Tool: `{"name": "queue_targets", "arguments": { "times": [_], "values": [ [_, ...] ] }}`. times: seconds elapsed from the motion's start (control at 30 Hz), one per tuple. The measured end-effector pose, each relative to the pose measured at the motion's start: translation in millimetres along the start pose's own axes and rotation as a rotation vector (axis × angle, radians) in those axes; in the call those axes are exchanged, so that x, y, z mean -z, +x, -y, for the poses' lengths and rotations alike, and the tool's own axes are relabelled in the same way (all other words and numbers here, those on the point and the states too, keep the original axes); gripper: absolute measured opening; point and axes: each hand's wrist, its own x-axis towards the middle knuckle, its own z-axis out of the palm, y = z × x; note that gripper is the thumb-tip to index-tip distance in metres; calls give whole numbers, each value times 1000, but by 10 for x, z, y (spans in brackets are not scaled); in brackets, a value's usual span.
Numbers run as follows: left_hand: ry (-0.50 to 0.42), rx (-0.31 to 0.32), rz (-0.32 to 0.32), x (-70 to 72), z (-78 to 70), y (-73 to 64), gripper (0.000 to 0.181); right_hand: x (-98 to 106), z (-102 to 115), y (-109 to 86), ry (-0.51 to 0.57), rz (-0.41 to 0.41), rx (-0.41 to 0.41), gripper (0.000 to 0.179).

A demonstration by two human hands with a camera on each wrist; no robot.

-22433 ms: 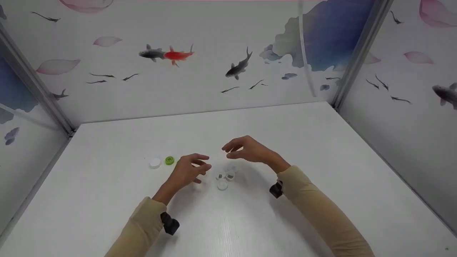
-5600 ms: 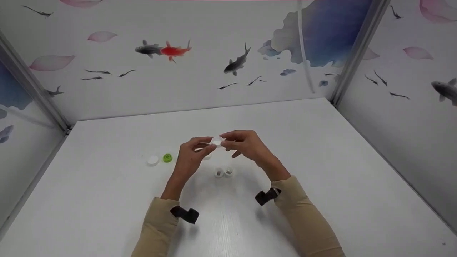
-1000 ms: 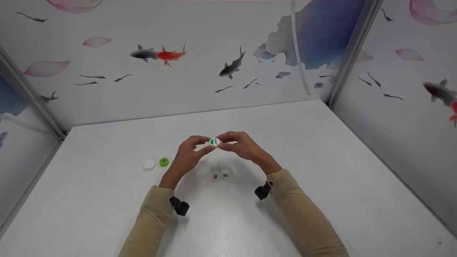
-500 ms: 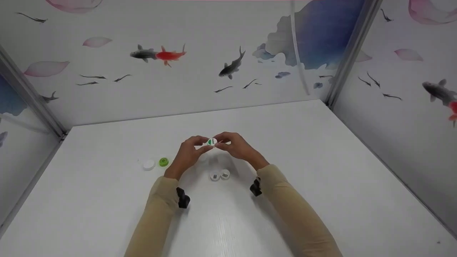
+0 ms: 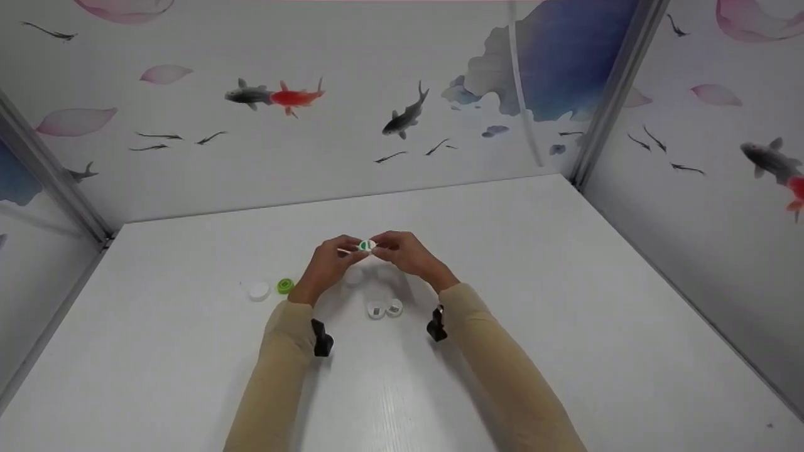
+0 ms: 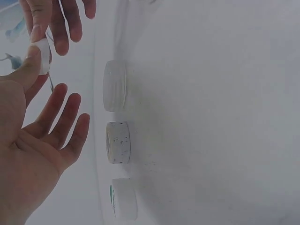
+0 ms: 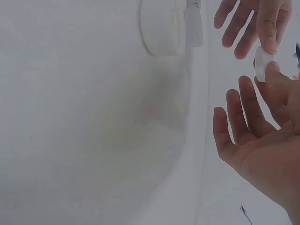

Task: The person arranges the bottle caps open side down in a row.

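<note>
A small white bottle cap (image 5: 367, 245) with a green print on its face is held up between both hands. My left hand (image 5: 325, 266) pinches its left edge with thumb and forefinger. From the other side my right hand (image 5: 407, 255) pinches the right edge. Both wrist views show the cap's white side (image 6: 44, 56) between the fingertips, the remaining fingers spread loosely. Beneath the hands on the table lie a translucent cap (image 5: 354, 276) and two white caps with dark square marks, one left (image 5: 376, 310) and one touching it on the right (image 5: 394, 307).
Left of the hands, a white cap (image 5: 259, 291) and a green cap (image 5: 286, 286) lie on the white table (image 5: 565, 314). Printed wall panels (image 5: 352, 163) with fish and petals enclose the back and sides.
Both hands were empty at first. Later they held a cap with its hollow side in view; now its green print shows. In the last second the hands shifted slightly left with it.
</note>
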Motion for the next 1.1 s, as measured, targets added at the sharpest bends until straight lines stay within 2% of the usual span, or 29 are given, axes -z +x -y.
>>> {"name": "queue_targets", "arguments": {
  "times": [0.3,0.5,0.7,0.87,1.1],
  "values": [
    [24,63,27,-23,16,68,37,-42,-20,49,15,-10,-81,31],
    [82,100,88,9,7,109,35,-56,-36,72,-29,27,-86,32],
    [87,145,138,-8,20,135,38,-69,-37,67,-75,54,-135,31],
    [100,177,161,-38,41,137,38,-83,-41,63,-133,70,-168,32],
    [124,227,203,-42,-3,150,39,-82,-41,65,-185,99,-193,32]
  ]
}}
